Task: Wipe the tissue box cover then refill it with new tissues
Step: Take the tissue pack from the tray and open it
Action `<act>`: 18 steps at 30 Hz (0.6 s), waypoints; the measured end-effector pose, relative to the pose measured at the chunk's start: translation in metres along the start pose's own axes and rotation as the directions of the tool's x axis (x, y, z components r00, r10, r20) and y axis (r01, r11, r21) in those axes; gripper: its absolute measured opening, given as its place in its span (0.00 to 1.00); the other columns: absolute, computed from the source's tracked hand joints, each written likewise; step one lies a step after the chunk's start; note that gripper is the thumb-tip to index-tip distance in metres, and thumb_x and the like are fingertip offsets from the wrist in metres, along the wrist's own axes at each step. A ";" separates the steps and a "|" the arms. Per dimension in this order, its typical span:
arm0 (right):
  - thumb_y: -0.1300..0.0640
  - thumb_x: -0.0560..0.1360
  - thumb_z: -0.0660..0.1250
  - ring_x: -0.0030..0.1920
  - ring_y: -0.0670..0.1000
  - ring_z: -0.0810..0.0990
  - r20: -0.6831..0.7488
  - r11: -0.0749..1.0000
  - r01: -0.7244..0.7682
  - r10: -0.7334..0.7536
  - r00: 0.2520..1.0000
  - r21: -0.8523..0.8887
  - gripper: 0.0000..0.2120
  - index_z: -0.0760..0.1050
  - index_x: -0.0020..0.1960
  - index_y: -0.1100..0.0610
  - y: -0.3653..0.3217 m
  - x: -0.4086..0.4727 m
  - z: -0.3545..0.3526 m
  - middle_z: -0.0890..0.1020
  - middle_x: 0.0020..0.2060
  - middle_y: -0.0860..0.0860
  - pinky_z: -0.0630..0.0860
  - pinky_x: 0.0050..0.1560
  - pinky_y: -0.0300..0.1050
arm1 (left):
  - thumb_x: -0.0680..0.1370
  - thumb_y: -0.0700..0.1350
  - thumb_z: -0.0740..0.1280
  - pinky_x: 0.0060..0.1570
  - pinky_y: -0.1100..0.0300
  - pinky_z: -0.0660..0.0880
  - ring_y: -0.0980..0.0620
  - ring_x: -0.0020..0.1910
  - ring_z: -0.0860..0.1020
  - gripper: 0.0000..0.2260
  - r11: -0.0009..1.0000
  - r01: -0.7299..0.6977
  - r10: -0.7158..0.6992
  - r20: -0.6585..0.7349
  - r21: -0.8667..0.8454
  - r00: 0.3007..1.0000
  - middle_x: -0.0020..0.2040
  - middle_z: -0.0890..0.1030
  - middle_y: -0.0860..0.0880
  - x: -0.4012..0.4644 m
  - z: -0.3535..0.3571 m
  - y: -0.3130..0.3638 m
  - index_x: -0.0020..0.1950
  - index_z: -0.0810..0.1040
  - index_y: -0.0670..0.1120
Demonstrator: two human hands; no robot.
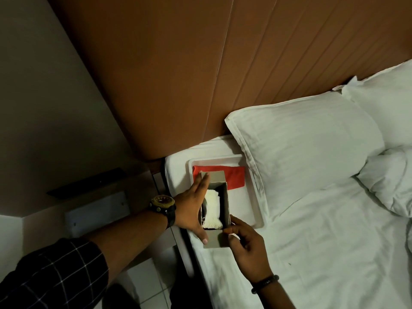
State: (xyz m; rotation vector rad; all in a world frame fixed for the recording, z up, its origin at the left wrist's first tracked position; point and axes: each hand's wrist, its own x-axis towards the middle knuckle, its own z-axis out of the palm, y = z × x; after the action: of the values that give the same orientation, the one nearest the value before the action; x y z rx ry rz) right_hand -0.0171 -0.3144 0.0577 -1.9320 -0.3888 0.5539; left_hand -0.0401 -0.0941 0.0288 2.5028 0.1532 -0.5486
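A grey tissue box cover (226, 202) lies with its hollow side up on a white tray (256, 197) at the bed's left edge. A stack of white tissues (211, 207) sits inside it. My left hand (192, 208) spans the box's left side, fingers on its far end flap and thumb on the near flap. My right hand (246, 244) pinches the near right corner of the box. A red cloth (234, 176) lies flat on the tray behind the box, partly under it.
A white pillow (305, 152) borders the tray on the right, a second pillow (383, 103) behind it. White bed sheet (323, 253) spreads below. A brown panelled headboard (200, 74) rises behind. Tiled floor (156, 275) and a bedside fixture (95, 210) lie left.
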 end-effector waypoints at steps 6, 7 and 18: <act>0.57 0.71 0.69 0.48 0.45 0.79 -0.156 0.905 0.165 -0.242 0.958 -0.391 0.03 0.80 0.40 0.50 -0.009 0.007 0.005 0.79 0.48 0.44 0.76 0.43 0.39 | 0.55 0.62 0.79 0.70 0.53 0.67 0.46 0.78 0.50 0.67 0.995 0.019 -0.032 -0.142 -0.094 0.989 0.77 0.31 0.56 0.003 0.019 0.006 0.71 0.26 0.60; 0.54 0.71 0.67 0.44 0.46 0.78 -0.164 0.866 0.201 -0.304 0.938 -0.458 0.03 0.79 0.40 0.51 -0.016 0.012 0.007 0.78 0.44 0.44 0.73 0.38 0.35 | 0.55 0.61 0.79 0.69 0.52 0.69 0.46 0.78 0.53 0.67 0.993 0.023 -0.041 -0.150 -0.119 0.988 0.78 0.33 0.55 0.005 0.020 0.006 0.72 0.28 0.60; 0.53 0.77 0.60 0.43 0.53 0.83 -0.064 0.540 -0.074 0.037 0.997 -0.839 0.13 0.71 0.58 0.58 -0.046 0.070 0.059 0.83 0.45 0.52 0.68 0.34 0.41 | 0.53 0.53 0.83 0.65 0.45 0.73 0.42 0.68 0.71 0.66 0.977 -0.017 -0.016 -0.152 -0.213 0.988 0.79 0.49 0.49 0.007 0.015 0.008 0.72 0.34 0.64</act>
State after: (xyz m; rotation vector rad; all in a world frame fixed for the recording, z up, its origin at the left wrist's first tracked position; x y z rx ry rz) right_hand 0.0087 -0.2161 0.0645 -2.9114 -0.6555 0.3804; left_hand -0.0373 -0.1090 0.0184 2.3329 0.2567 -0.3205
